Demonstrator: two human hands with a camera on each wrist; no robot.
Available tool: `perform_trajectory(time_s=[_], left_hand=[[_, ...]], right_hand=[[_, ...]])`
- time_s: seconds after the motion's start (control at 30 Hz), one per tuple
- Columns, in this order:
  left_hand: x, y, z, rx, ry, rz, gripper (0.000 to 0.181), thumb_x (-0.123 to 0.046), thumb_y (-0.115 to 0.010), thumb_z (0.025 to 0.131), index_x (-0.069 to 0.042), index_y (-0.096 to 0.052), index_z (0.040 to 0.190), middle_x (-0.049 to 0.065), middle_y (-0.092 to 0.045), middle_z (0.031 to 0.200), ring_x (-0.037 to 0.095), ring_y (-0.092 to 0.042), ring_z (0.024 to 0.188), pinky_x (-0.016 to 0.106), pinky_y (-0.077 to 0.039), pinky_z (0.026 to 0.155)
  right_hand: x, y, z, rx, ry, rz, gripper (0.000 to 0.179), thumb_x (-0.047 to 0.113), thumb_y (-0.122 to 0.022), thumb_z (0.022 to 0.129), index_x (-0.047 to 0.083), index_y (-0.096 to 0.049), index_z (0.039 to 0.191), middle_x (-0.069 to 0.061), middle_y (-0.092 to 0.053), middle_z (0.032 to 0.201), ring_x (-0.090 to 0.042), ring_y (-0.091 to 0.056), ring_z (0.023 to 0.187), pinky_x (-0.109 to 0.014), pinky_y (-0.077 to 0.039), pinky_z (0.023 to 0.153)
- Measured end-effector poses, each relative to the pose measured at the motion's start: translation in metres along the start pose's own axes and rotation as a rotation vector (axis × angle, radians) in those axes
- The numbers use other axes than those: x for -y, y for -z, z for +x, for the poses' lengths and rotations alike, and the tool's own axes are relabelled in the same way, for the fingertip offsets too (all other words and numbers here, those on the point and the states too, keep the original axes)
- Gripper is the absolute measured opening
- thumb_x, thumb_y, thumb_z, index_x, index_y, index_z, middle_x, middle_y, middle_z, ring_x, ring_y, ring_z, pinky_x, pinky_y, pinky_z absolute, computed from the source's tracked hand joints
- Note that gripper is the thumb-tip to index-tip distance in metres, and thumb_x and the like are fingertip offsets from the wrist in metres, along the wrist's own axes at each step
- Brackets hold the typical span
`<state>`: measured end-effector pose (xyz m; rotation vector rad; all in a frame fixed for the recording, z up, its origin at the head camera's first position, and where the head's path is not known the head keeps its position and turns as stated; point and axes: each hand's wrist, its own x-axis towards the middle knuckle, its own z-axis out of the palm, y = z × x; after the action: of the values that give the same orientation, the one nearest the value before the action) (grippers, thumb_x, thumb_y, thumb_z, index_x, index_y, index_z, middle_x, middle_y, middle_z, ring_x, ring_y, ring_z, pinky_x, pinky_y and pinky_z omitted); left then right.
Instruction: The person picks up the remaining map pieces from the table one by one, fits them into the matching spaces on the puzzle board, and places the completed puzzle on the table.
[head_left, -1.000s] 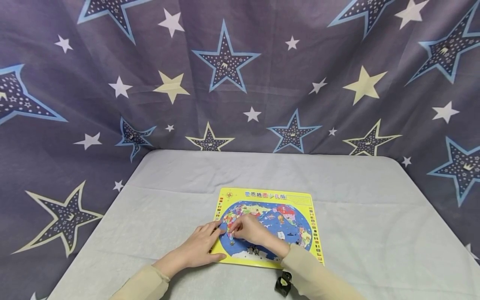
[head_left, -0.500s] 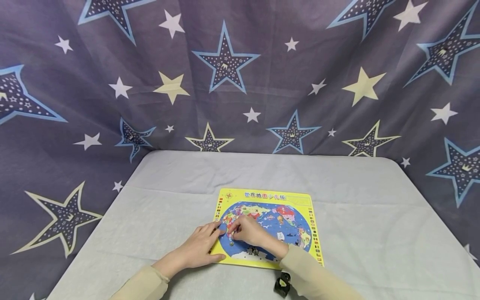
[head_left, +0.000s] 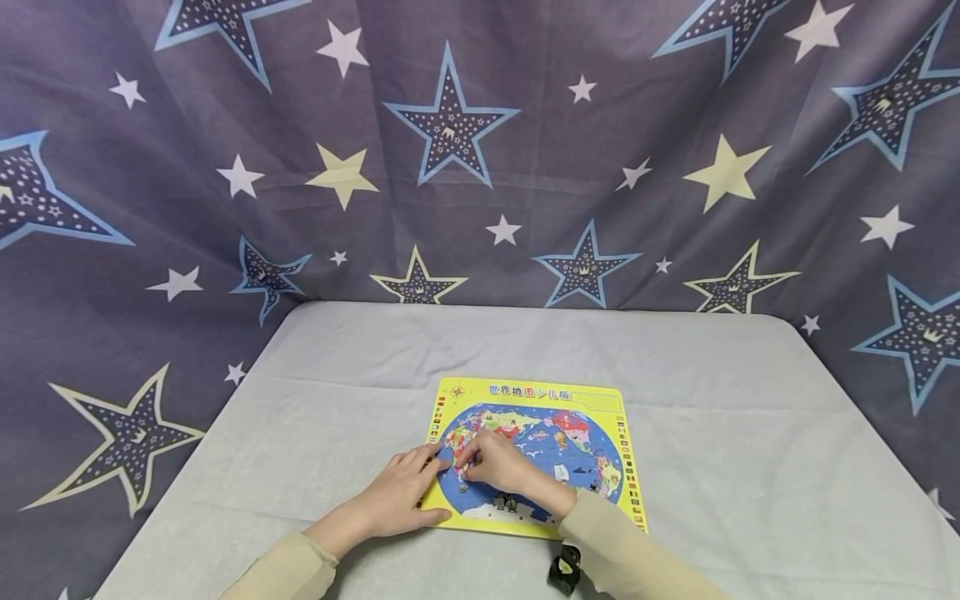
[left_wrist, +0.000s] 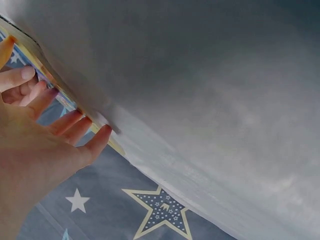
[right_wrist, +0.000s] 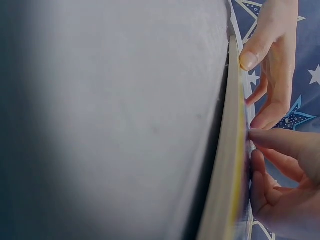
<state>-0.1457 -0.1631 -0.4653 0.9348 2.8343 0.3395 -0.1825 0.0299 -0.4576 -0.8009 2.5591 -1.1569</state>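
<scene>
A flat board with a yellow border and a colourful world map (head_left: 551, 446) lies on the table in the head view. My left hand (head_left: 401, 493) rests at its left edge, fingers extended onto the border and thumb near the lower left corner. Over the left part of the map, my right hand (head_left: 498, 461) has its fingers curled, thumb and forefinger close together at the surface. Whether a small piece sits between those fingertips is hidden. In the right wrist view, the right hand's fingertips (right_wrist: 257, 160) meet the board's face, close to the left hand (right_wrist: 275, 60).
The table (head_left: 750, 467) is covered with pale grey cloth. A small black object (head_left: 565, 570) shows beside the right sleeve, below the board. Behind the table hangs a dark curtain (head_left: 480, 208) printed with stars.
Both hands and the board stay in nearly the same place. Only a very slight shift of the view and of the right hand shows.
</scene>
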Motion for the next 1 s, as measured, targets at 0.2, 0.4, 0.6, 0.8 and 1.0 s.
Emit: perform_trajectory(time_s=[0.2,0.4,0.6,0.8,1.0], left_hand=[[0.0,0.001,0.0,0.003,0.0,-0.002,0.067,-0.059,-0.047,0.08,-0.01,-0.045,0.126,0.014,-0.03,0.137,0.026,-0.028,0.126,0.045,-0.027,0.099],[-0.001,0.002,-0.001,0.016,0.002,-0.017,0.068,-0.06,-0.046,0.081,-0.01,-0.044,0.127,0.015,-0.03,0.138,0.027,-0.028,0.126,0.046,-0.026,0.099],[-0.002,0.002,0.0,0.02,-0.001,-0.015,0.069,-0.061,-0.045,0.081,-0.01,-0.044,0.127,0.015,-0.03,0.138,0.027,-0.028,0.126,0.046,-0.026,0.099],[-0.003,0.003,0.0,0.017,-0.001,-0.007,0.068,-0.06,-0.046,0.081,-0.01,-0.044,0.127,0.015,-0.03,0.137,0.027,-0.028,0.126,0.046,-0.027,0.098],[-0.002,0.002,0.0,0.014,-0.004,0.016,0.068,-0.06,-0.046,0.081,-0.009,-0.044,0.126,0.014,-0.03,0.138,0.027,-0.028,0.126,0.045,-0.028,0.098]], right_hand=[[0.0,0.0,0.0,-0.005,-0.006,0.005,0.009,0.0,-0.067,0.072,0.007,-0.069,0.078,0.0,-0.054,0.078,-0.004,-0.043,0.062,-0.017,-0.038,0.054],[-0.002,0.002,-0.001,0.005,0.032,0.051,0.009,0.0,-0.066,0.074,0.004,-0.069,0.08,-0.003,-0.063,0.08,-0.004,-0.049,0.063,-0.017,-0.042,0.055],[-0.001,0.011,-0.008,0.021,0.046,0.125,0.01,0.0,-0.063,0.076,0.001,-0.068,0.085,-0.008,-0.065,0.082,-0.008,-0.054,0.063,-0.019,-0.044,0.055],[-0.006,0.021,-0.015,0.028,0.045,0.17,0.014,0.002,-0.063,0.077,-0.001,-0.066,0.091,-0.01,-0.063,0.085,-0.007,-0.048,0.055,-0.019,-0.041,0.049],[-0.013,0.036,-0.026,0.011,0.029,0.178,0.017,0.003,-0.061,0.08,0.0,-0.065,0.096,-0.01,-0.061,0.092,-0.005,-0.037,0.046,-0.019,-0.035,0.043]])
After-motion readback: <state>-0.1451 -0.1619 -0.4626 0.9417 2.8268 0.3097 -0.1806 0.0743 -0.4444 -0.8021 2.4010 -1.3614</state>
